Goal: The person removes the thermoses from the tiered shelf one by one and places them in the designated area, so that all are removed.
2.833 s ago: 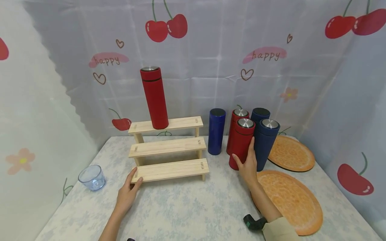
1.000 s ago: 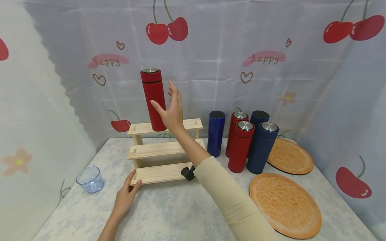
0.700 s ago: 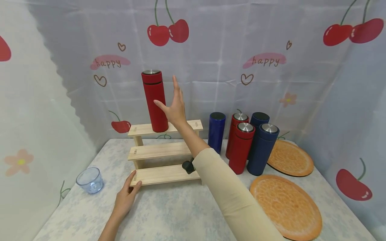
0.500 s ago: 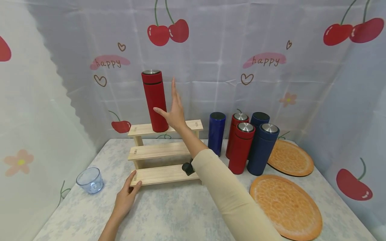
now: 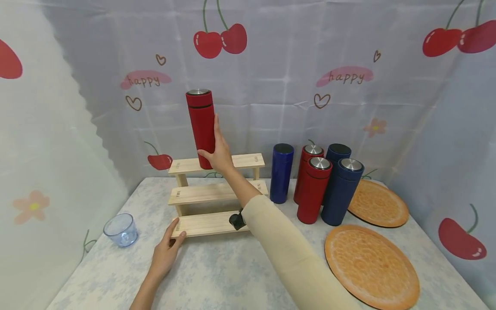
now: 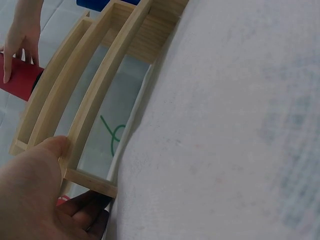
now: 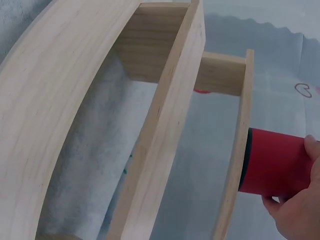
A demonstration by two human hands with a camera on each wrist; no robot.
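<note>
A three-tier wooden riser [image 5: 211,193] stands on the table in the head view. My left hand [image 5: 163,255] grips the left end of its lowest step; in the left wrist view, the thumb lies on the board's [image 6: 100,90] near edge and the other fingers tuck underneath. On the top step a red thermos [image 5: 201,125] with a silver lid stands upright. My right hand [image 5: 221,156] holds its lower part from the right, thumb in front. The right wrist view shows the thermos base [image 7: 272,162] against the top board, with finger and thumb around the body.
Right of the riser stand a bright blue thermos [image 5: 281,174], two red thermoses [image 5: 314,193] and two navy ones [image 5: 342,193]. Two round orange mats [image 5: 372,265] lie at the right. A blue glass cup [image 5: 121,231] sits at the left. A cherry-print curtain hangs behind.
My right hand has left the front red thermos at right, crossed to the top step, and its spread fingers have come down and closed around the thermos there. My left hand keeps its grip.
</note>
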